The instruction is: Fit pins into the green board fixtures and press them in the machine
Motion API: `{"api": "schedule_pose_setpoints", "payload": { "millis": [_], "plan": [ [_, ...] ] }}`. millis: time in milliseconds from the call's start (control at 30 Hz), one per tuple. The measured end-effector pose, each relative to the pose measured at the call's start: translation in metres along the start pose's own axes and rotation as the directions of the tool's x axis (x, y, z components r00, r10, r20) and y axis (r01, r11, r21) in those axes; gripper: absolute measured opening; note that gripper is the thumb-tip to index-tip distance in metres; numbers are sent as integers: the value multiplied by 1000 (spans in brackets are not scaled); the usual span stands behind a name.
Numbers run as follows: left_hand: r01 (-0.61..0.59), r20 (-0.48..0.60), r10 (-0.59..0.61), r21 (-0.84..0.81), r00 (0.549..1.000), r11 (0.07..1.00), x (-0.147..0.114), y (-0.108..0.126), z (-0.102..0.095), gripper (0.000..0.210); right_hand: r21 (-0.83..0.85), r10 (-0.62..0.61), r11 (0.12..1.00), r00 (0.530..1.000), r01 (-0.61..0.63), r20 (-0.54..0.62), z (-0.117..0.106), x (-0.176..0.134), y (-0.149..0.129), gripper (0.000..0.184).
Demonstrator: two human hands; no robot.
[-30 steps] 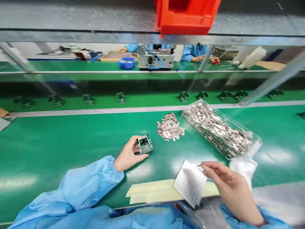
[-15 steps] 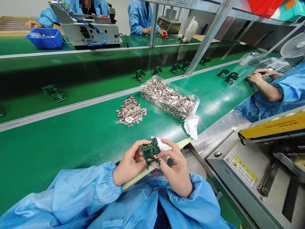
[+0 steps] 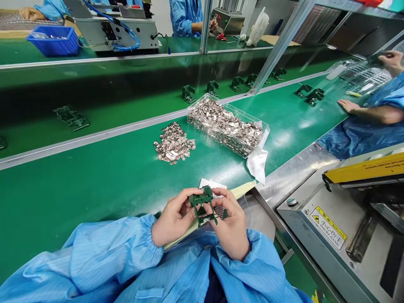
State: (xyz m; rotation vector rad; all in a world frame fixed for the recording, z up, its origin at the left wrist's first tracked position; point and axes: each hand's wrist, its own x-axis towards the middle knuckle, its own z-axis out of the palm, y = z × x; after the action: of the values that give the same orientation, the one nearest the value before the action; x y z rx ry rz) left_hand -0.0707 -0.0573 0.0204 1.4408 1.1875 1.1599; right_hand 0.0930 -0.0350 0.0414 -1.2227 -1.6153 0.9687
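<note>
Close in front of my body, a small dark-green plastic frame (image 3: pixel 198 200) is held up between both hands. My left hand (image 3: pixel 173 219) pinches its left side with thumb and fingers. My right hand (image 3: pixel 232 225) is closed on its right side, fingertips pressed to the frame. Whether a small piece is also between the right fingers cannot be made out. Behind the hands, partly covered, lies a white, finely lined sheet or plate (image 3: pixel 206 183). Beyond it on the green table is a loose pile of small silvery metal pieces (image 3: pixel 174 144).
A clear plastic box (image 3: pixel 267 128) full of similar metal pieces stands right of the pile, white crumpled paper (image 3: pixel 257 166) at its corner. Several green frames (image 3: pixel 188 93) sit along the sunken strip. At right are a machine (image 3: pixel 292 203) and a co-worker's hand (image 3: pixel 349 106).
The green frame has tilted in my hands, and my right fingers have closed in on it. The view has shifted slightly. The co-worker at right has moved their hands apart, one raised.
</note>
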Motion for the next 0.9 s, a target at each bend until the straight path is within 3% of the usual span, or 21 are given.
{"api": "schedule_pose_setpoints", "payload": {
  "millis": [233, 400, 600, 800, 900],
  "plan": [
    [22, -70, -21, 25, 997, 999, -3, -2, 4, 29, 182, 130, 975, 991, -132, 23, 5, -3, 2, 11],
    [5, -70, -2, 37, 998, 999, -5, 1, 5, 27, 387, 272, 886, 962, -257, 16, 10, -3, 2, 23],
    [10, -79, -6, 50, 997, 999, -7, 8, 9, 25, 435, 309, 860, 951, -266, -30, 14, -12, 1, 30],
    [14, 55, -17, 56, 998, 998, -3, 12, 16, 28, 401, 303, 876, 953, -267, -27, -13, -25, 9, 29],
    [-10, 29, 10, 5, 1000, 1000, 18, 13, 21, 27, 328, 339, 901, 932, -283, -126, -35, -32, 25, 33]
  ]
}}
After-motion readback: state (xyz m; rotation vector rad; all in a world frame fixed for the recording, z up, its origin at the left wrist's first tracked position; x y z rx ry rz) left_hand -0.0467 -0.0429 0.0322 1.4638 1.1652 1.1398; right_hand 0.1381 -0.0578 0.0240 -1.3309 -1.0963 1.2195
